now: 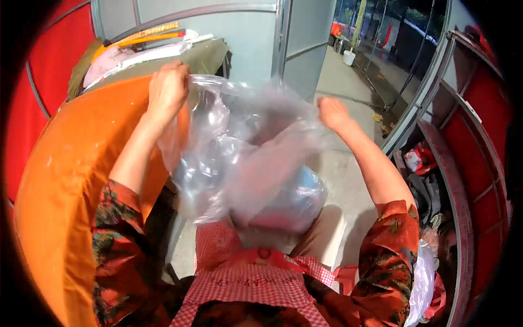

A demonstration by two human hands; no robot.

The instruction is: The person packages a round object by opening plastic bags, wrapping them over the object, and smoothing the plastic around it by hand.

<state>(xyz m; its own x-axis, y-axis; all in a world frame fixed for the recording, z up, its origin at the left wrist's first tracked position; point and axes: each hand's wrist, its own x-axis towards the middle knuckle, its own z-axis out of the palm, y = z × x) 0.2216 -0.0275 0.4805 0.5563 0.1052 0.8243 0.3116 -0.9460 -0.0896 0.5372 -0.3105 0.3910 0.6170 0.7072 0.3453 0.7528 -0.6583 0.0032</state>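
A large clear plastic bag (212, 125), partly smeared by motion, hangs in front of me between my two raised hands. My left hand (170, 90) is closed on the bag's upper left edge. At the upper right edge of the bag, the fingers of my right hand (333, 113) are closed on the plastic. Behind or inside the lower part of the bag shows a bluish and pinkish bundle (305, 191); which of the two I cannot tell.
An orange cloth (81, 141) covers a surface at my left, with folded items (125, 57) behind it. Metal shelves (447, 180) holding cloths and plastic stand at the right. A doorway opens ahead, with a white bucket (348, 58) outside. A red-checked apron (245, 283) covers my lap.
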